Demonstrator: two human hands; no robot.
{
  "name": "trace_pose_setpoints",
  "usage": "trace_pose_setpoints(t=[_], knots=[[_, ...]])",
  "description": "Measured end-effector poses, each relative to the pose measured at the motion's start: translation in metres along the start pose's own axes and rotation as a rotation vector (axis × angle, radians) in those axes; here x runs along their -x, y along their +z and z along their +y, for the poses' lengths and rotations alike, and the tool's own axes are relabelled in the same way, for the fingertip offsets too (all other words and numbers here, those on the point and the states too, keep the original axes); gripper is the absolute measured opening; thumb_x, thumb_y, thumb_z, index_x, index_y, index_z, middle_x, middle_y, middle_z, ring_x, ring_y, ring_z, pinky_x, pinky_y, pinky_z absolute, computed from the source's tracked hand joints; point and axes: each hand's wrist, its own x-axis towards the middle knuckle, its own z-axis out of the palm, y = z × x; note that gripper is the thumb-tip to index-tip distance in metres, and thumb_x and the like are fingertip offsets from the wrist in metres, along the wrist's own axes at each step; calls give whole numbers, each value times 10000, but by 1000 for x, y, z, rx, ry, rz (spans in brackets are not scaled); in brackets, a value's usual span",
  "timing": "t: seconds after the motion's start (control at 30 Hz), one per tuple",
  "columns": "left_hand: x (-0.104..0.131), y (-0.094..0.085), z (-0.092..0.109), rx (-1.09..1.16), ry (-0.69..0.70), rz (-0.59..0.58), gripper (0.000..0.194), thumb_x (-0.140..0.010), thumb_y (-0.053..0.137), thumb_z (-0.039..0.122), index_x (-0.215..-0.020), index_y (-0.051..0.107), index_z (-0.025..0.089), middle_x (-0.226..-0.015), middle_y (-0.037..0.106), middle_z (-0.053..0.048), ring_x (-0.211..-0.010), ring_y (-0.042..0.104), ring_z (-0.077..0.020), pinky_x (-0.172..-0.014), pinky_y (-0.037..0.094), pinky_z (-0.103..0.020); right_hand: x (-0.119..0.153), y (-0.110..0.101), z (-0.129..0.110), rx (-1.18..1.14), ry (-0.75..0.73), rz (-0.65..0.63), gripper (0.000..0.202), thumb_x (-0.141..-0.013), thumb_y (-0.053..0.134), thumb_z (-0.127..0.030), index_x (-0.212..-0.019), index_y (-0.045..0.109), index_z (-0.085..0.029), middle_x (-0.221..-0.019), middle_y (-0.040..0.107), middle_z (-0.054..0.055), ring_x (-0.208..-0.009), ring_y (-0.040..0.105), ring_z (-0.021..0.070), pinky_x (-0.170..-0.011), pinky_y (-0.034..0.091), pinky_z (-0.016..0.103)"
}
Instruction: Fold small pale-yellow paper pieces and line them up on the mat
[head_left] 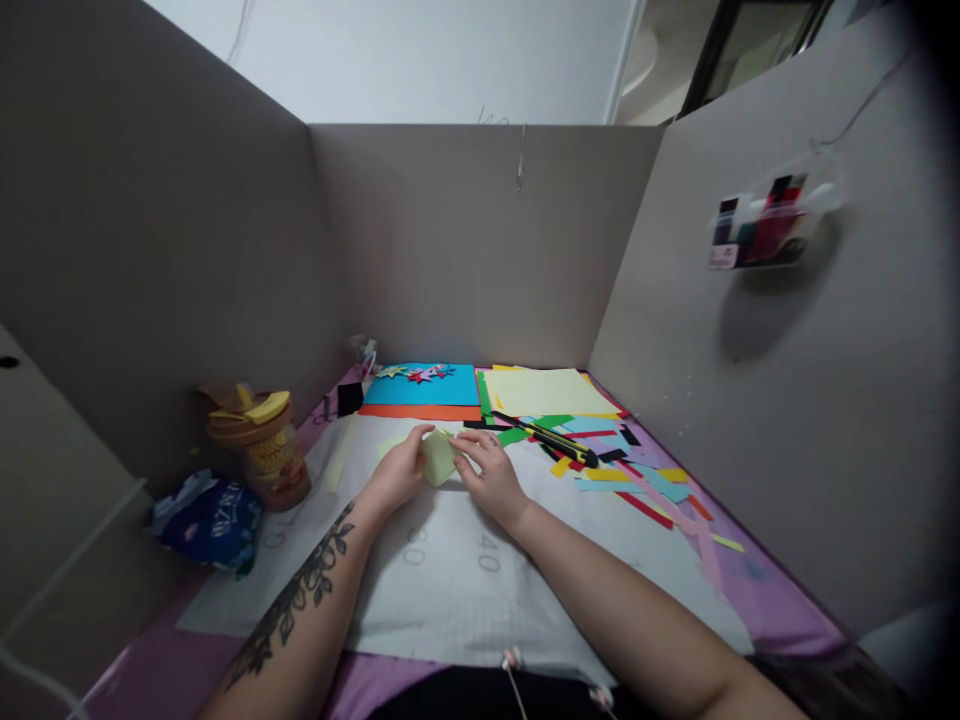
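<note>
A small folded piece of pale green paper (pixel 439 459) is held up between both hands, above the white sheet (pixel 450 600) on the table. On its left side, my left hand (pixel 401 468) pinches it with thumb and fingers. My right hand (pixel 489 472) has its fingertips on the paper's right edge. Just behind the left hand, another pale green piece partly shows on the sheet. The exact folds are too small to make out.
Behind lie blue card (pixel 442 392) with folded paper stars (pixel 424 375) and cream sheets (pixel 547 392). A black-and-yellow utility knife (pixel 559 443) rests among coloured paper strips (pixel 637 485). At left stand a lidded brown cup (pixel 274 455) and a blue packet (pixel 210 520). Grey partitions (pixel 480 240) enclose the table.
</note>
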Motion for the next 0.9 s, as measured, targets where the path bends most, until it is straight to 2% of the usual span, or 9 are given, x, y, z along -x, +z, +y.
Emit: trace_pose_setpoints(t=[0.13, 0.3, 0.4, 0.6, 0.9], knots=[[-1, 0, -2, 12, 14, 8, 515, -762, 392, 68, -1265, 396, 180, -994, 619, -86, -784, 585, -167, -671, 421, -254, 0, 1, 1, -1, -19, -3, 295, -828, 510, -193, -1090, 637, -246, -1049, 598, 75, -1007, 522, 213, -912, 425, 406], [-2, 0, 0, 140, 41, 57, 496, -747, 397, 77, -1228, 361, 194, -938, 597, -53, -738, 579, -138, -653, 429, -235, 0, 2, 1, -2, -31, -33, 264, -832, 505, -194, -1038, 659, -253, -1056, 607, 71, -1015, 525, 213, -919, 419, 415], [-3, 0, 0, 185, 29, 86, 449, -741, 408, 81, -1170, 348, 199, -961, 578, -47, -719, 575, -121, -634, 436, -225, 0, 2, 0, -8, -2, -28, 299, -826, 510, -188, -1095, 627, -242, -1067, 607, 70, -1030, 519, 211, -930, 415, 406], [-3, 1, -1, 181, 34, 86, 390, -749, 410, 96, -1119, 358, 208, -957, 579, -42, -756, 585, -128, -647, 442, -230, -1, 0, -1, 7, 61, 13, 357, -802, 529, -187, -1152, 593, -224, -1113, 574, 89, -1050, 495, 231, -933, 413, 402], [-4, 2, -5, 197, 55, 106, 372, -747, 421, 85, -1094, 360, 204, -941, 576, -43, -760, 588, -133, -647, 448, -241, 0, 2, 2, 1, 37, -1, 369, -805, 533, -189, -1167, 597, -220, -1155, 588, 86, -1084, 497, 230, -958, 404, 414]])
